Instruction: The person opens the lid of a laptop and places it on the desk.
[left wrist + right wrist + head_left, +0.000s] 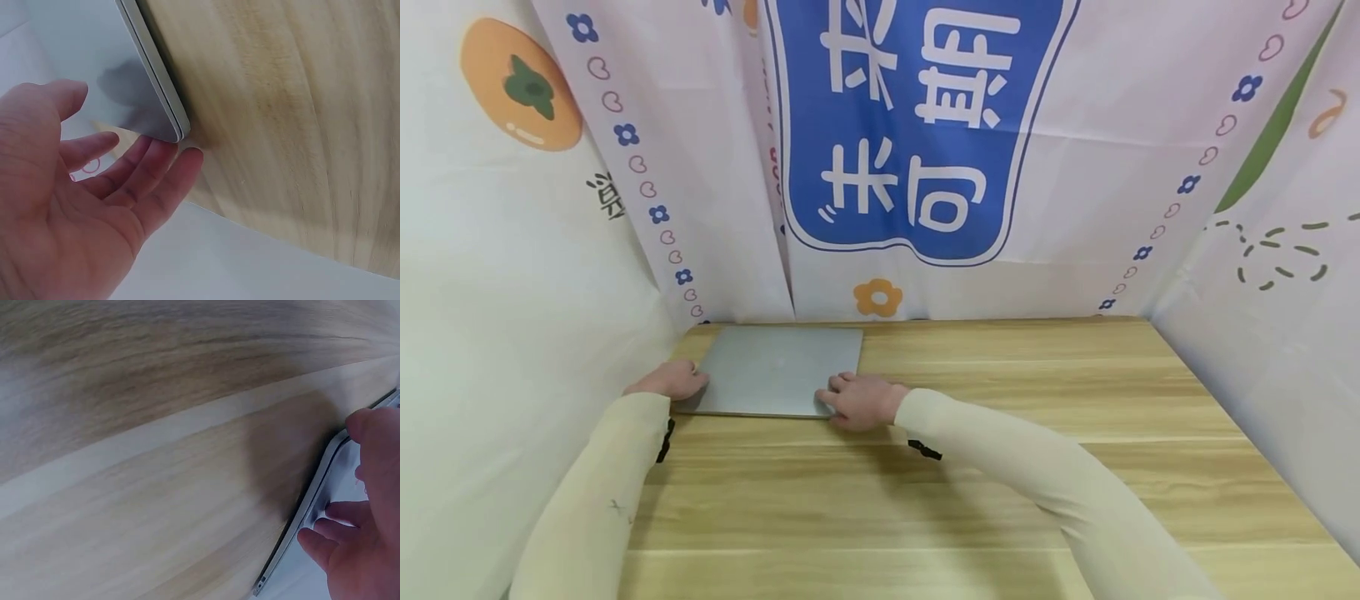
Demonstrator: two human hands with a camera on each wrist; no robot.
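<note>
A closed silver-grey laptop [775,371] lies flat on the wooden table at its far left. My left hand [676,380] is at the laptop's left side. In the left wrist view its fingers [164,164] reach right to a rounded corner of the laptop, while the thumb stands out over the lid. At the near right corner is my right hand [859,402]. In the right wrist view its fingers [319,547] lie over the lid by the side edge, with the thumb [359,424] at the corner.
The wood-grain table [1000,467] extends to the right and toward me. A printed white cloth [1075,250] hangs behind the table, with more cloth on both sides. The left side cloth [535,333] is close beside my left arm.
</note>
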